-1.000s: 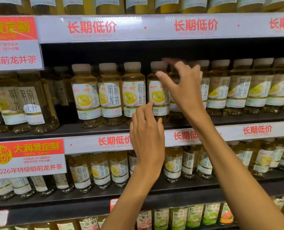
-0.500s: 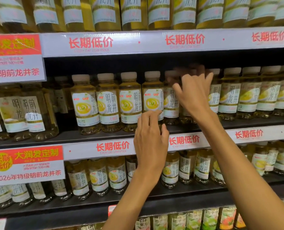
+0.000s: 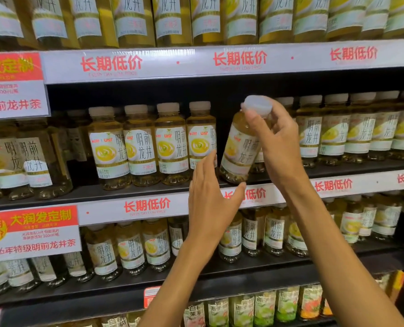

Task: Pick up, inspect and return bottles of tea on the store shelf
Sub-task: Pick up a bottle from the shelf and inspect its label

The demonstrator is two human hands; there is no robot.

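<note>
A bottle of yellow tea [image 3: 241, 149] with a white cap and a white label is tilted out of its row on the middle shelf [image 3: 149, 192], cap leaning toward me. My right hand [image 3: 278, 142] grips it by the neck and cap. My left hand [image 3: 210, 201] is open just below the bottle's base, thumb near the bottom edge, fingers spread upward beside it; I cannot tell if it touches. A row of the same bottles [image 3: 170, 142] stands upright to the left, with more to the right.
Shelf edge strips with red characters [image 3: 239, 59] run above and below the row. Bottles fill the top shelf [image 3: 172, 20] and the lower shelf [image 3: 130, 251]. Red and white price signs [image 3: 28, 232] hang at the left. Colourful bottles [image 3: 264, 308] stand at the bottom.
My right hand closed on a bottle's neck and tipped it forward out of the row. My left hand rose to just under its base. The view shifted down slightly.
</note>
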